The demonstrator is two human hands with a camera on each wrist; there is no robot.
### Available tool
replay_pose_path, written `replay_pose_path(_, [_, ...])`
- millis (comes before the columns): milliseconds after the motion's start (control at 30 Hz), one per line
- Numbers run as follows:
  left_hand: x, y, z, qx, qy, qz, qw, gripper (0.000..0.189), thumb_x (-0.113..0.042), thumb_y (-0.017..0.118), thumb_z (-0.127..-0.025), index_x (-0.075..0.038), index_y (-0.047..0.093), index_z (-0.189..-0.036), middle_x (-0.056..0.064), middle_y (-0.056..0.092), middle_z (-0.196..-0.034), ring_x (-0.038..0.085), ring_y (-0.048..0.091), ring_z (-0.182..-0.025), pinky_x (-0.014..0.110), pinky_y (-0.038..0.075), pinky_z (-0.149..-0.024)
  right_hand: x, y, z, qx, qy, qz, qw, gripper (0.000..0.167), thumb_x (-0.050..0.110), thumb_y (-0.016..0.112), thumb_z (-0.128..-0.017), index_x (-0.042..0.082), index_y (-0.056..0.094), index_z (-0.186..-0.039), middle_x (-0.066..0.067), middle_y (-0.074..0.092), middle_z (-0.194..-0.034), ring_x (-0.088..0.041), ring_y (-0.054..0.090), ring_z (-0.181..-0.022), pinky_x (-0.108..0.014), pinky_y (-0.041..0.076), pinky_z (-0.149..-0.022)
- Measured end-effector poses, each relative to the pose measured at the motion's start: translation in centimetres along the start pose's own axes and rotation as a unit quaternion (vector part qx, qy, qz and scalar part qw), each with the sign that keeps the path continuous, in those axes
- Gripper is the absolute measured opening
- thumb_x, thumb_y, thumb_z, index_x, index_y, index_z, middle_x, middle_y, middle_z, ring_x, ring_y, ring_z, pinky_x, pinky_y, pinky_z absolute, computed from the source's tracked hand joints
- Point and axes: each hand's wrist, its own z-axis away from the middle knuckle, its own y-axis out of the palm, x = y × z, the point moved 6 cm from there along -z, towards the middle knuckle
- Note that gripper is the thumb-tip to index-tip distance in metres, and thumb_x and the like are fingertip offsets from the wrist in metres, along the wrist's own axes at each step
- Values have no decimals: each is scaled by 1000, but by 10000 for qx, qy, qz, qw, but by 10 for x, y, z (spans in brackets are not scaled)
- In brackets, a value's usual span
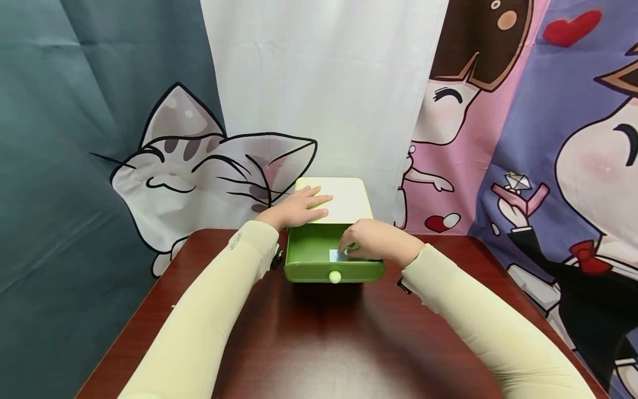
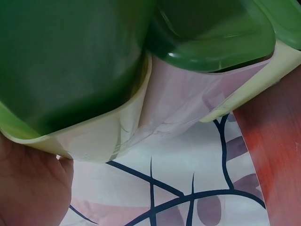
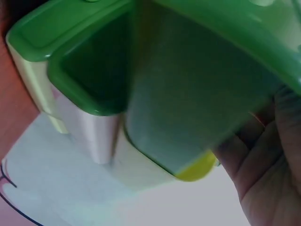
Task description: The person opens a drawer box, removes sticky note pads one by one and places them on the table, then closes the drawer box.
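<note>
A small chest with a cream top [image 1: 344, 199] stands at the back of the table, its top green drawer [image 1: 335, 271] pulled out. The drawer front has a round pale knob [image 1: 335, 276]. My left hand [image 1: 298, 208] rests on the chest's top with fingers spread; in the left wrist view only part of that hand [image 2: 40, 188] shows. My right hand [image 1: 376, 239] reaches into the drawer, fingers bent down, pinching a small flat light-blue piece [image 1: 335, 255]. Its kind is unclear. The drawer wall hides the fingertips in the right wrist view.
Below the open drawer, the wrist views show a pinkish middle tier [image 2: 174, 94] and a lower cream tier [image 3: 35, 84], each with a green drawer front. The chest stands on a dark red wooden table [image 1: 319, 343]. Directly behind hangs a cartoon-printed cloth [image 1: 319, 83].
</note>
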Motion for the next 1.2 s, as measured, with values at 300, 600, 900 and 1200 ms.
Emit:
replay_pose_path(300, [1,-1,-2,-98,26,-101,9999,58,-52,42,-104,-30,38,-157,9,16,-169,35,2,-155,58,4,-122,-4,16,-9,287,35,433,9986,13,1,73,-85,11,79,-90,0,74,-89,-16,70,-85,-32,57,-82])
replay_pose_path(600, [0,1,-1,-64,18,-107,9999,58,-52,42,-105,-29,38,-158,9,16,-169,35,2,-155,59,5,-122,-5,22,-9,516,412,1090,9918,22,-3,69,-83,10,78,-99,-3,72,-95,-17,68,-88,-34,57,-81])
replay_pose_path(900, [-2,2,-2,-92,56,-84,9999,57,-51,42,-105,-28,39,-157,10,16,-168,35,2,-155,58,4,-122,-8,21,-6,611,608,688,9939,25,-2,71,-82,13,77,-100,4,73,-88,-11,65,-76,-34,56,-74])
replay_pose_path(1200, [-3,1,-2,-77,49,-49,9999,57,-51,43,-105,-28,39,-157,10,16,-169,36,2,-155,59,4,-122,-14,19,-5,369,897,191,9951,18,7,68,-86,5,70,-104,0,68,-80,-12,60,-68,-32,54,-68])
